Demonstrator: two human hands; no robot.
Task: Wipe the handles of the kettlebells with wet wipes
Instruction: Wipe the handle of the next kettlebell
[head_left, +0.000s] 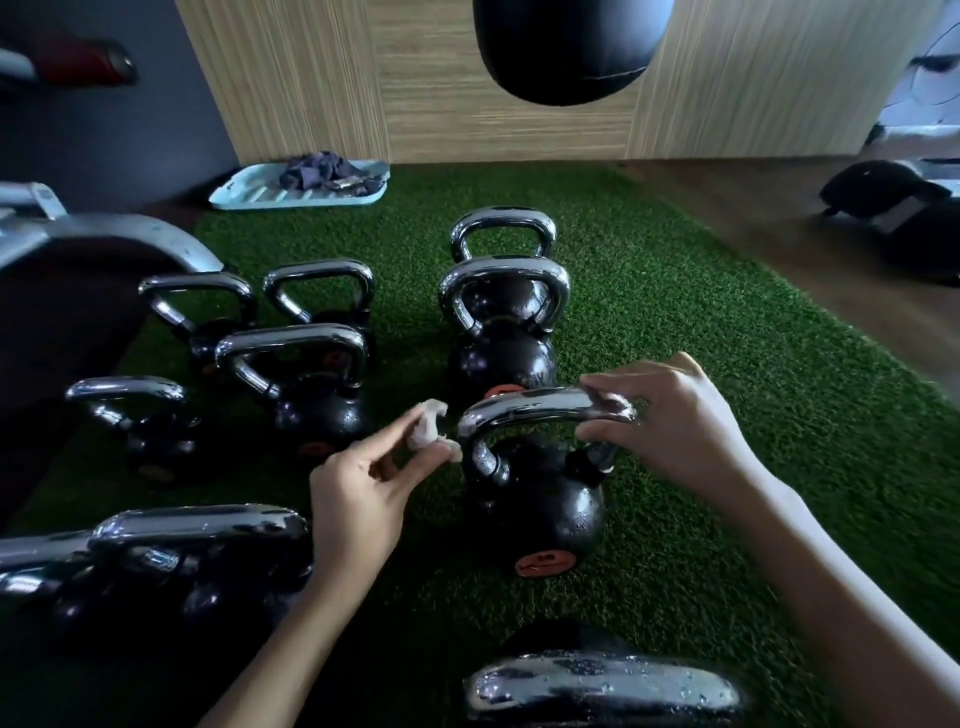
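Note:
A black kettlebell (535, 514) with a wet chrome handle (530, 408) stands on the green turf in the middle. My right hand (670, 415) grips the right end of that handle, thumb under and fingers over the bar. My left hand (363, 488) pinches a crumpled white wet wipe (431, 428) just left of the handle's left corner; whether the wipe touches the metal I cannot tell. Several more kettlebells with chrome handles stand around: two (501, 312) behind, several at the left (296, 384), one handle (597, 688) at the bottom edge.
A light blue tray (244, 192) with dark cloths lies by the wooden wall at the back. A black punching bag (566, 47) hangs above. A grey machine frame (104, 239) stands at the left. A dark bag (893, 202) lies on the wooden floor at the right.

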